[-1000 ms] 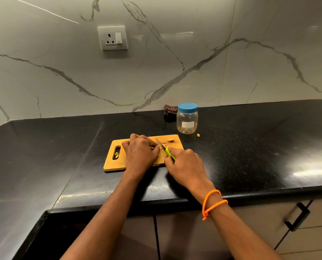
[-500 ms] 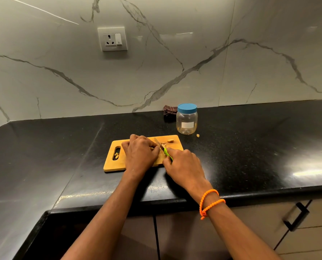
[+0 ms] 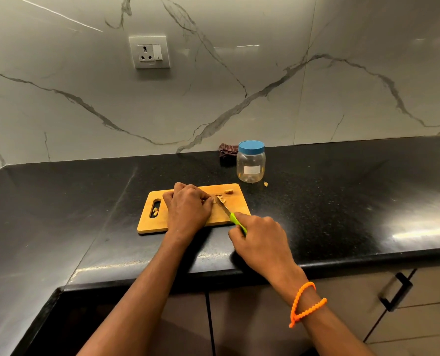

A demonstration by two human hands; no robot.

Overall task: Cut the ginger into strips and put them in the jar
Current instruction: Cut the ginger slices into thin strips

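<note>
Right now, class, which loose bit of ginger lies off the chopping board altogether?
The small ginger bit on the black countertop, just right of the jar's base. The other loose pieces lie on the wooden chopping board or show in its handle slot.

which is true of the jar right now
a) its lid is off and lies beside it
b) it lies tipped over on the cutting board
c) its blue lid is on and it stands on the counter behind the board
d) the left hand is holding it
c: the jar stands upright on the black counter just beyond the cutting board, blue lid on, with neither hand touching it.
</note>
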